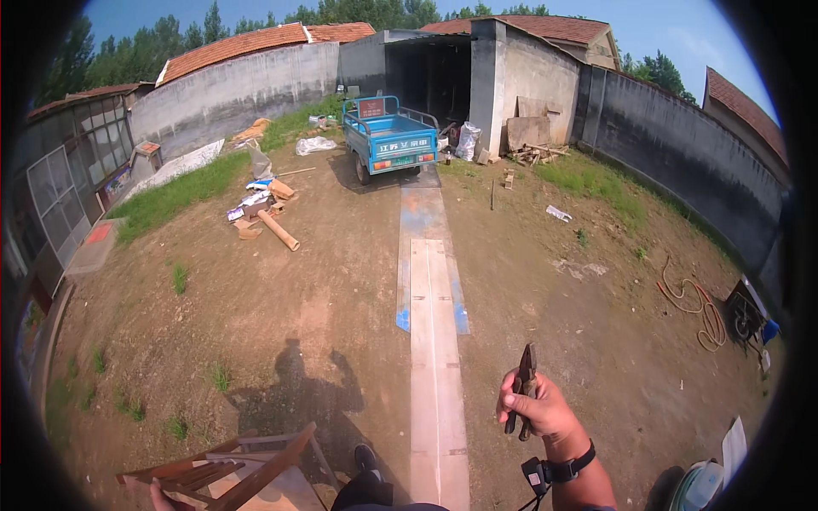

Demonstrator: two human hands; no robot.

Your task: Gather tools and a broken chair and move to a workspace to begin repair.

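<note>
My right hand (543,407) is raised over the dirt yard, its fingers closed round a pair of pliers (526,383) with dark jaws pointing up. A black strap with a small box circles that wrist. At the lower left, my left hand (159,496) shows only in part, its fingers on the edge of a brown wooden slatted frame (264,468). The frame stands tilted beside my leg, and its lower part is cut off by the picture's edge. A long pale board (436,366) runs away from me between my hands.
Beyond the board, on a blue-edged sheet (423,213), stands a blue cargo tricycle (396,140). Cardboard and a tube (279,230) lie to the left. A coiled hose (707,315) rests at the right. Grey walls (247,94) enclose the yard, with an open shed (487,85) behind.
</note>
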